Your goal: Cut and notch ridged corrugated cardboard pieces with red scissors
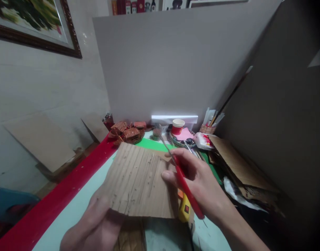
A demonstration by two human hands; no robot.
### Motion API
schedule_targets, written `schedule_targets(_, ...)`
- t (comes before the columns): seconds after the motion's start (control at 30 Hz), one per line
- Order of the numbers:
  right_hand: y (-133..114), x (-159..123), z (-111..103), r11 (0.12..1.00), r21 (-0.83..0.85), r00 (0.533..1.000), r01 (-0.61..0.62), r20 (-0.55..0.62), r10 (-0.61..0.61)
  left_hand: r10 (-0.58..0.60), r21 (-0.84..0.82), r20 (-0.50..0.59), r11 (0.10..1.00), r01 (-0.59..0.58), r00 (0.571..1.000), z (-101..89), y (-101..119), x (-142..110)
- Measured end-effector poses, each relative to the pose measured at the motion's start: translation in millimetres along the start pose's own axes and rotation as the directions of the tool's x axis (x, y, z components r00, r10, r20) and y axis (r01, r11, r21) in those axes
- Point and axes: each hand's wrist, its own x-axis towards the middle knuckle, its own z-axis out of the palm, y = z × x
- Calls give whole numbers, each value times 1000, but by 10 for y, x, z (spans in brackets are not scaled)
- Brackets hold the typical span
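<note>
My left hand (97, 223) grips the lower left edge of a ribbed brown cardboard sheet (140, 181) and holds it up above the table. My right hand (199, 181) is closed round a thin tool with a red handle (187, 190). The tool's metal tip (166, 146) lies at the sheet's upper right edge. A yellow utility knife (184, 209) lies on the table under my right hand, partly hidden by the sheet.
Small brown model houses (128, 132) stand at the back left of the table by a red strip (65, 188). A red paper cup (178, 126), a paint palette (204, 140), a brush pot (208, 127) and cardboard scraps (240, 167) crowd the back right. Grey boards wall the table.
</note>
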Motion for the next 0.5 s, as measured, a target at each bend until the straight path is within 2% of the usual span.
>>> schedule_targets(0.07, 11, -12, 19, 1000, -19, 998, 21, -58, -22, -15, 52, -35, 998, 17, 999, 71, -11, -49)
schedule_targets(0.13, 36, -31, 26, 997, -48, 986, 56, -155, -62, 1, 103, 12, 995, -3, 1000, 145, -17, -58)
schedule_targets(0.23, 75, -71, -6, 983, -124, 930, 135, -325, -169, 104, 123, 55, 986, -110, 993, 198, -11, -12)
schedule_targets(0.3, 83, -102, -40, 972, -113, 892, 206, -387, -234, 173, 108, 69, 978, -180, 983, 186, 5, 35)
schedule_targets(0.33, 79, -117, -51, 972, -49, 901, 230, -365, -232, 202, 97, 72, 973, -209, 977, 171, 15, 57)
schedule_targets(0.37, 70, -132, -54, 973, 45, 938, 226, -280, -205, 235, 81, 64, 967, -240, 970, 156, 26, 77)
schedule_targets(0.4, 57, -149, -46, 973, 142, 978, 180, -136, -161, 270, 61, 52, 960, -273, 961, 142, 37, 95)
schedule_targets(0.43, 44, -168, -25, 969, 220, 993, 111, 25, -119, 305, 40, 39, 951, -306, 952, 133, 49, 111)
schedule_targets(0.47, 32, -191, 8, 968, 248, 976, 27, 203, -79, 332, 24, 23, 943, -333, 943, 129, 61, 125)
schedule_targets(0.5, 25, -220, 53, 970, 244, 958, -4, 278, -67, 358, 10, 14, 934, -358, 934, 131, 73, 138)
